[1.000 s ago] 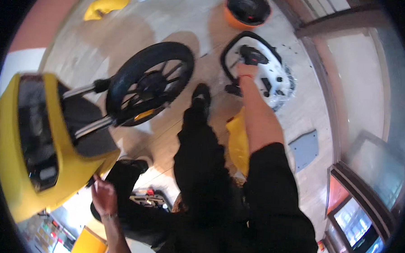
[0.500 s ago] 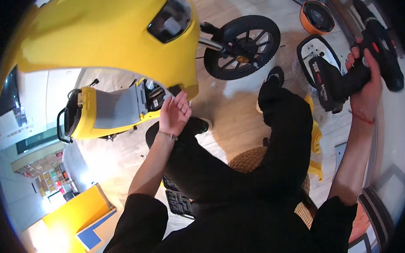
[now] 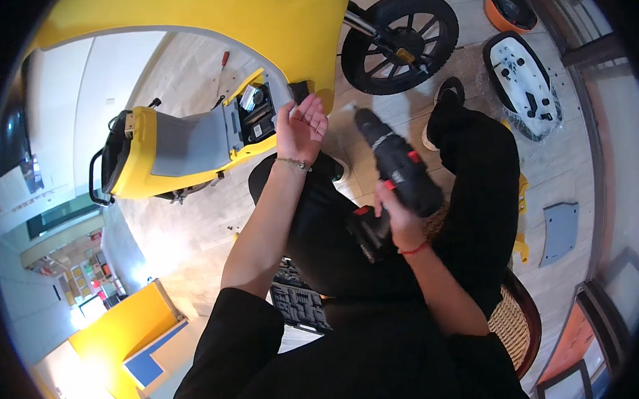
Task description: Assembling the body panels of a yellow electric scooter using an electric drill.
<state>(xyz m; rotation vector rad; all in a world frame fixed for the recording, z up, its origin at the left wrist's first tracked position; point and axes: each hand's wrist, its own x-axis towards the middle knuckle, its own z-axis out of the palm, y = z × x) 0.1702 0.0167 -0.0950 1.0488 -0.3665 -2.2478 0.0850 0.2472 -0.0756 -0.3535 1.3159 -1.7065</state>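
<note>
My right hand grips the handle of a black cordless drill with red accents, held above my legs. The drill's chuck end points up and to the left, toward the yellow fairing. My left hand is turned palm up with its fingers stretched out, just beside the lower corner of a large yellow fairing; I cannot make out anything in the palm. Left of that hand lies a yellow scooter body with a grey seat and an uncovered compartment with black parts inside.
A spoked front wheel stands ahead. To the right on the floor lie an orange-and-black bowl-shaped item, a white tray-like part with a black rim and a grey panel. A black tool case sits by my left leg.
My right hand has brought the drill from the far right in over my legs, turning its chuck leftward. The left hand stays open by the fairing. The view has shifted.
</note>
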